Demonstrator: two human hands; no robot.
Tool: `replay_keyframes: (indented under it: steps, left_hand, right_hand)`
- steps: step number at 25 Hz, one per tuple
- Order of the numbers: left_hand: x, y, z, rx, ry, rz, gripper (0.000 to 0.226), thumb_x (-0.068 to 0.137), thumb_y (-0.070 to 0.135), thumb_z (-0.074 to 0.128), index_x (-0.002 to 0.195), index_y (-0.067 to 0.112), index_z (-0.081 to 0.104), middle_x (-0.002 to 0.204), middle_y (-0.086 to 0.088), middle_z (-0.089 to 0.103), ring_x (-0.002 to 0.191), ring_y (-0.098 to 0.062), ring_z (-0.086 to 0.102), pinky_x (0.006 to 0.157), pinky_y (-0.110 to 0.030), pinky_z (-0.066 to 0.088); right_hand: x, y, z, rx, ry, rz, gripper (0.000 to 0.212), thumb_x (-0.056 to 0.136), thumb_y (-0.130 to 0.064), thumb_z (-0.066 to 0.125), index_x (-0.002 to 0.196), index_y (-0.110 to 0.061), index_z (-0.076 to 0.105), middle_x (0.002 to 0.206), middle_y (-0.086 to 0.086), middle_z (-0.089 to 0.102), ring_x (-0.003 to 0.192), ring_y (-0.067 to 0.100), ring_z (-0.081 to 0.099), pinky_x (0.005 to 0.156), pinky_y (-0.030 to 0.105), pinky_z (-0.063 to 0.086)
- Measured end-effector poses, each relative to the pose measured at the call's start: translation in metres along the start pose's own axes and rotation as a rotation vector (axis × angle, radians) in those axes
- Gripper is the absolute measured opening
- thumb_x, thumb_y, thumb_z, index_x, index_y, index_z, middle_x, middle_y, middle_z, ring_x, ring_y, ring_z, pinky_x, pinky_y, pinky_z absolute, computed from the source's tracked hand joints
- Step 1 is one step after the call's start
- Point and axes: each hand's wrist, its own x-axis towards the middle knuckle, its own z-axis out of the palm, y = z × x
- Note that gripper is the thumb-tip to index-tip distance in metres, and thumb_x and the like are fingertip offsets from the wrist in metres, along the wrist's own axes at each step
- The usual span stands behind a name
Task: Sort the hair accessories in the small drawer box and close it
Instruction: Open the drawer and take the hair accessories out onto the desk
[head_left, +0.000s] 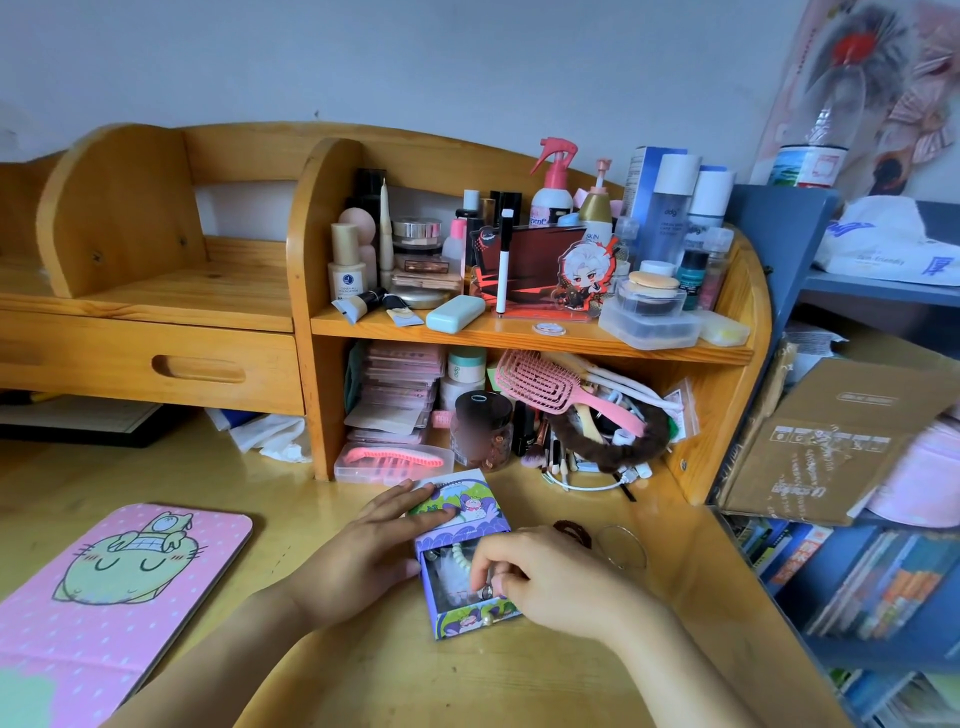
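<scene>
A small purple-and-green cartoon drawer box (467, 506) sits on the wooden desk, its drawer (452, 621) pulled out toward me. My left hand (363, 551) lies flat along the box's left side and top, fingers resting on the lid. My right hand (540, 577) reaches into the drawer, fingertips pinched on a small silvery accessory (485, 592). A pale green bead bracelet (462, 556) lies inside the drawer. To the right of the box, a dark brown hair tie (574, 532) and a thin metal ring (621, 545) rest on the desk.
A wooden shelf unit (311, 322) packed with cosmetics, a pink hairbrush (550, 387) and a boxed pink comb (392, 460) stands just behind the box. A pink cartoon pad (119, 582) lies at the left. Cardboard (831, 447) and books sit at the right.
</scene>
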Motion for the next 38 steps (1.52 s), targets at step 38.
replay_keyframes:
  steps: [38]
  left_hand:
    - [0.001, -0.003, 0.001, -0.003, 0.022, 0.009, 0.06, 0.086, 0.021, 0.063, 0.132, 0.049, 0.037, 0.15, 0.016, 0.022, 0.141, -0.001, 0.005, 0.113, -0.027, 0.011]
  right_hand:
    - [-0.07, 0.087, 0.006, 0.132, 0.583, 0.503, 0.027, 0.072, -0.007, 0.068, 0.058, -0.029, 0.069, 0.079, -0.01, 0.063, 0.071, 0.003, 0.06, 0.066, 0.024, 0.048]
